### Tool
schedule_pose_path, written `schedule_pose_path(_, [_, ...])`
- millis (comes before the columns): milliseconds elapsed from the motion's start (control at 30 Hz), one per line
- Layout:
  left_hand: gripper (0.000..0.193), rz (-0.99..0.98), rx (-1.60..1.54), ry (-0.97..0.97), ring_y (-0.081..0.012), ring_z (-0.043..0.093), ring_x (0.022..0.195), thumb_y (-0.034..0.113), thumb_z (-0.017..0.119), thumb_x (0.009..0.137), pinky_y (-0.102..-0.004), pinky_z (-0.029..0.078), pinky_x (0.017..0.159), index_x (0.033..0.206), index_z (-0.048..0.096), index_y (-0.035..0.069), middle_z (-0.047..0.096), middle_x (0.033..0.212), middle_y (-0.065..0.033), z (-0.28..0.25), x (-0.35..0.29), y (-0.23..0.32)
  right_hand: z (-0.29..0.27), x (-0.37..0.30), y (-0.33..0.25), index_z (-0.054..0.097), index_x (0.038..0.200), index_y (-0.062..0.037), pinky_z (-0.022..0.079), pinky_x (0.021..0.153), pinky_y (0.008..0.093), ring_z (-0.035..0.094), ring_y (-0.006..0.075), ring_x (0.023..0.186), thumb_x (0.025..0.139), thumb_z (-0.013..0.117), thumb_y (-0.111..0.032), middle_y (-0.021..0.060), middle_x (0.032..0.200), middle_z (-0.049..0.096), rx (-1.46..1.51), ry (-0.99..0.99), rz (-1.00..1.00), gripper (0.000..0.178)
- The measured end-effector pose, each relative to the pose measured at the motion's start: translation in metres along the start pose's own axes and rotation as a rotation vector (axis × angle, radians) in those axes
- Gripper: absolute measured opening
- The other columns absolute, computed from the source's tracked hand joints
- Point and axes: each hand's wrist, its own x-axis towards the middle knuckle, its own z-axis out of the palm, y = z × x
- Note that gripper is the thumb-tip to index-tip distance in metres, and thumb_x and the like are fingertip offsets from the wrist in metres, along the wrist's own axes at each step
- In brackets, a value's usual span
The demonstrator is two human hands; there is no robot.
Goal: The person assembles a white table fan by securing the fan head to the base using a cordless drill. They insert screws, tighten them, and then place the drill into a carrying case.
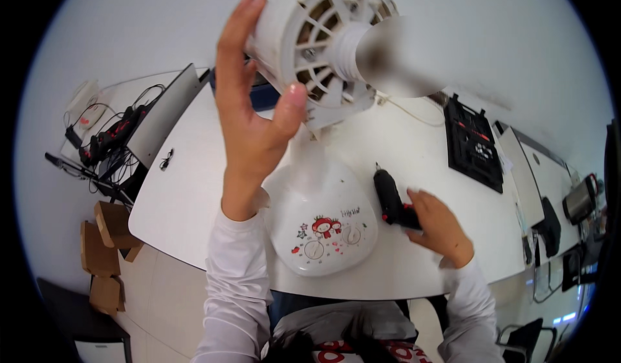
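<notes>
My left hand (255, 127) is raised, with fingers and thumb round the white housing of a fan's motor head (275, 46). Its slotted round guard faces right, and a pale, blurred part (388, 56) sticks out from the middle. Beneath it a white stem leads down to the rounded fan base (323, 214), which has cartoon pictures and two round dials. To the right of the base, a black cordless screwdriver (388, 195) lies on the table, its bit pointing away from me. My right hand (440, 227) has its thumb and fingers about the screwdriver's handle end.
The white table (194, 201) carries an opened black tool case (472, 143) at the back right and a small black cable (167, 159) at the left. A pale cord (411, 111) runs near the wall. Cardboard boxes (103, 253) stand on the floor at left; a kettle (580, 198) is at far right.
</notes>
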Motion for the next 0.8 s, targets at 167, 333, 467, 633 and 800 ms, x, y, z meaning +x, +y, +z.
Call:
schedule_pose_path(167, [0.076,0.011,0.068,-0.019,-0.0323,0.038,0.130,0.027,0.066,0.072,-0.0428,0.033,0.104,0.140,0.039,0.009,0.033,0.146,-0.0174,0.003,-0.002,-0.001,0.033,0.011,-0.009,0.045,0.127,0.0027,0.046,0.083,0.0391,0.054,0.0300,0.099,0.062,0.072,-0.009,0.0150,0.105,0.054,0.014,-0.076,0.221,0.071])
schedule_pose_path(333, [0.074,0.047,0.332,-0.054,-0.0391,0.036,0.130,0.025,0.065,0.073,-0.0470,0.029,0.106,0.140,0.039,0.007,0.032,0.146,-0.0213,-0.003,-0.001,0.011,0.029,0.018,-0.020,0.052,0.118,-0.0005,0.047,0.074,0.0387,0.057,0.0296,0.086,0.060,0.070,-0.005,0.0124,0.094,0.057,0.048,0.104,0.204,0.061])
schedule_pose_path(467, [0.071,0.080,0.417,-0.051,-0.0416,0.035,0.130,0.023,0.064,0.074,-0.0491,0.028,0.107,0.139,0.040,0.007,0.032,0.145,-0.0227,-0.006,-0.001,0.020,-0.010,0.007,-0.044,0.057,0.112,-0.0026,0.049,0.070,0.0370,0.060,0.0318,0.078,0.059,0.069,0.001,0.0128,0.088,0.060,0.232,0.276,0.222,0.055])
schedule_pose_path(633, [0.067,0.086,0.306,-0.060,-0.0417,0.033,0.133,0.020,0.061,0.076,-0.0502,0.023,0.109,0.139,0.042,0.007,0.035,0.144,-0.0222,0.001,0.000,0.024,-0.070,-0.008,-0.082,0.053,0.112,0.0056,0.052,0.073,0.0290,0.067,0.0214,0.080,0.064,0.060,0.009,0.0157,0.089,0.066,0.821,0.460,0.225,0.049])
schedule_pose_path(800, [0.065,0.074,0.325,-0.101,-0.0394,0.032,0.134,0.016,0.060,0.077,-0.0508,0.018,0.112,0.139,0.043,0.007,0.038,0.143,-0.0208,0.000,0.001,0.026,-0.078,0.011,-0.116,0.048,0.108,0.0107,0.054,0.073,0.0302,0.069,0.0215,0.079,0.064,0.055,0.010,0.0182,0.087,0.066,1.217,0.579,0.089,0.045])
